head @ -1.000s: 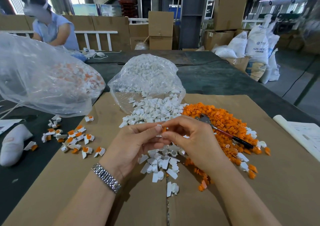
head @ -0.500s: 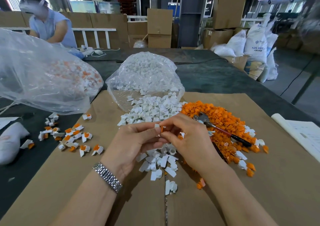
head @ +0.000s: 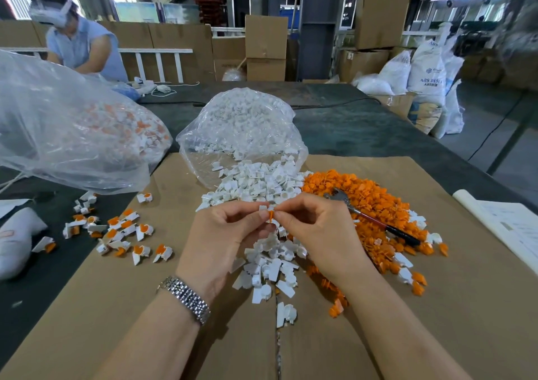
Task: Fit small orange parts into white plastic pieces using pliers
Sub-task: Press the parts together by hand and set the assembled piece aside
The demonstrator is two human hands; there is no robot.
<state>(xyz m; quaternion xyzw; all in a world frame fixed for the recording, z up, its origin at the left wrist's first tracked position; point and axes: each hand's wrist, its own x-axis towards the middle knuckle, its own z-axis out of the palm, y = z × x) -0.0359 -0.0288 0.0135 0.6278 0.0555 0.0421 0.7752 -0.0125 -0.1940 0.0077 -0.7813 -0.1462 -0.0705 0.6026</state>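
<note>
A small white piece (head: 263, 208) is pinched by the left hand (head: 224, 234); a tiny bright orange part (head: 271, 215), at its 4 o'clock, is pinched by the right hand (head: 317, 234).

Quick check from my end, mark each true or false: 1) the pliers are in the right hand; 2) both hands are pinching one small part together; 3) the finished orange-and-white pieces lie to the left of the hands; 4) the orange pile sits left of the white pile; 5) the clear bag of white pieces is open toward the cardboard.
1) False. The pliers lie on the orange pile; the right hand does not hold them.
2) True. The left hand and right hand pinch a white piece with an orange part between their fingers.
3) True. The finished pieces lie to the left.
4) False. The orange pile is right of the white pile.
5) True. The clear bag spills white pieces onto the cardboard.
</note>
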